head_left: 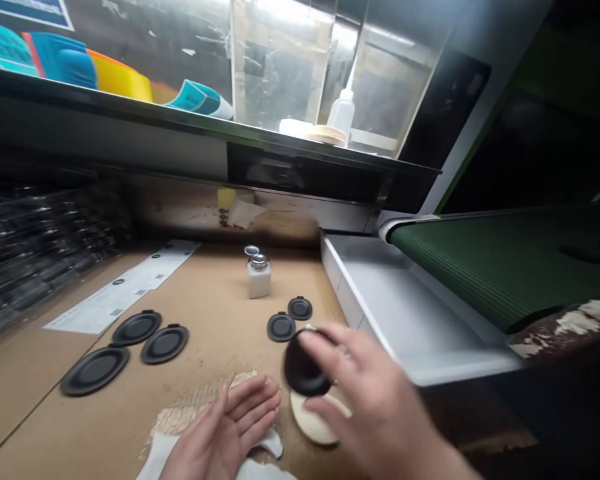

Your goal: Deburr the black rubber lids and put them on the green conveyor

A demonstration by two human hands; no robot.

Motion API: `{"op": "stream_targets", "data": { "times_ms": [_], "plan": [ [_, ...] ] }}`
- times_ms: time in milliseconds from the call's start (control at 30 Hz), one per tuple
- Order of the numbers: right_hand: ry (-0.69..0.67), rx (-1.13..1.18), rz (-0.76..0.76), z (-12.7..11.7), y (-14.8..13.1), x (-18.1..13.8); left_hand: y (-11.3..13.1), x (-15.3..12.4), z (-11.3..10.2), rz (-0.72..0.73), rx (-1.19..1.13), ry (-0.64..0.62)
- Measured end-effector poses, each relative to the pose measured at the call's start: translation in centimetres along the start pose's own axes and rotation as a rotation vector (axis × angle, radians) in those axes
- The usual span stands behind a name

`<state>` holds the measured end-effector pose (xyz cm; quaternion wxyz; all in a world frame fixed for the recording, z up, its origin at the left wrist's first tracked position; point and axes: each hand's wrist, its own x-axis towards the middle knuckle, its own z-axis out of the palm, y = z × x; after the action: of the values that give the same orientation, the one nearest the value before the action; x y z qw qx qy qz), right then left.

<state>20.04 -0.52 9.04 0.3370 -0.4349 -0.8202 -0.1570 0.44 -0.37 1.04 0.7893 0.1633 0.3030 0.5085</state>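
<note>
My right hand (367, 393) grips a round black disc (305, 370) between thumb and fingers, just above a cream-coloured round pad (313, 420) on the brown cardboard work surface (205, 320). My left hand (230, 430) lies palm up, fingers apart, over a white cloth (155, 457) near the front edge, holding nothing. Two small black discs (281, 327) sit just beyond my right hand. Three larger black discs (137, 328) lie to the left.
A small white dispenser bottle with a metal cap (259, 273) stands mid-table. A white label strip (125, 290) lies at left, by stacked dark trays (35, 253). A white tray (405, 313) and a green conveyor belt (500, 267) are at right. A shelf above holds a squeeze bottle (341, 113).
</note>
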Motion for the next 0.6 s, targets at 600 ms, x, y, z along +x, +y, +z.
{"op": "stream_targets", "data": {
  "times_ms": [600],
  "plan": [
    [-0.347,0.112,0.305,6.6,-1.5,-6.8,0.2,0.2,-1.5,-0.075,-0.294,0.024]
  ]
}}
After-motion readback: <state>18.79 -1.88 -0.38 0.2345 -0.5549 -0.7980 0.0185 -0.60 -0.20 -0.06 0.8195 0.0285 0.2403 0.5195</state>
